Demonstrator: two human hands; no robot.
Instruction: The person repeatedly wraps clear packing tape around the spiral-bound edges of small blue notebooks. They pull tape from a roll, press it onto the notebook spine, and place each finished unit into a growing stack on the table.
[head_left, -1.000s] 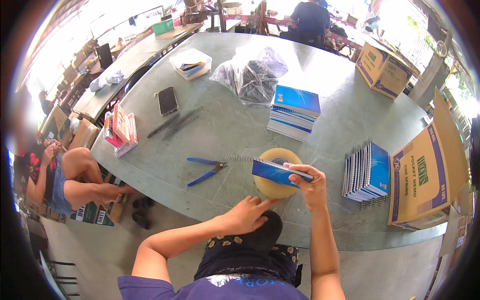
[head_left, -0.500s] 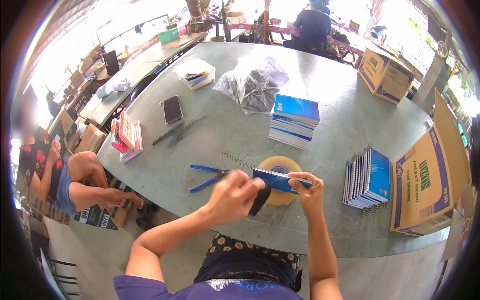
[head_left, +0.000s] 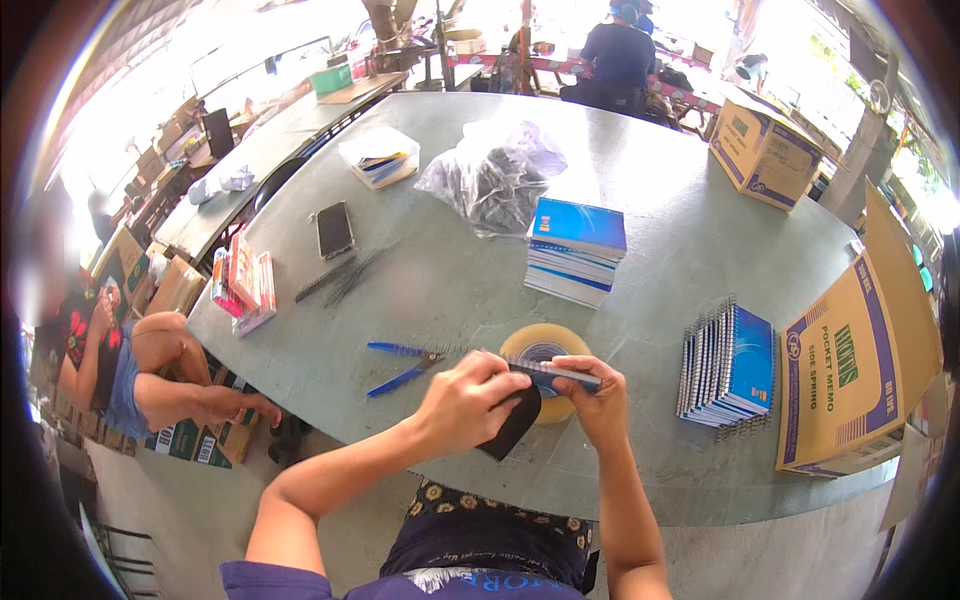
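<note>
My right hand (head_left: 600, 402) grips a small blue notebook (head_left: 545, 378) by its right end, its bound edge turned up. The closed fingers of my left hand (head_left: 462, 402) are at the notebook's left end, around a thin wire spiral (head_left: 447, 352) that sticks out to the left. Below the notebook, between my hands, hangs a dark flat flap (head_left: 514, 428); I cannot tell what it belongs to. Under and behind the notebook lies a roll of clear tape (head_left: 518, 346). Blue-handled pliers (head_left: 398, 380) rest just left of my left hand.
Stacked blue notebooks (head_left: 577, 228) stand behind the tape, and spiral-bound ones (head_left: 745, 360) at right beside an open carton (head_left: 845, 370). Loose spirals (head_left: 350, 278), a phone (head_left: 334, 230), a plastic bag (head_left: 495, 175), a tub (head_left: 380, 165) and another carton (head_left: 765, 150) are around. A person sits at left.
The notebook has tipped so its bound edge shows more and its blue cover less. My left hand has moved slightly right, against the notebook's end. The view has shifted a little.
</note>
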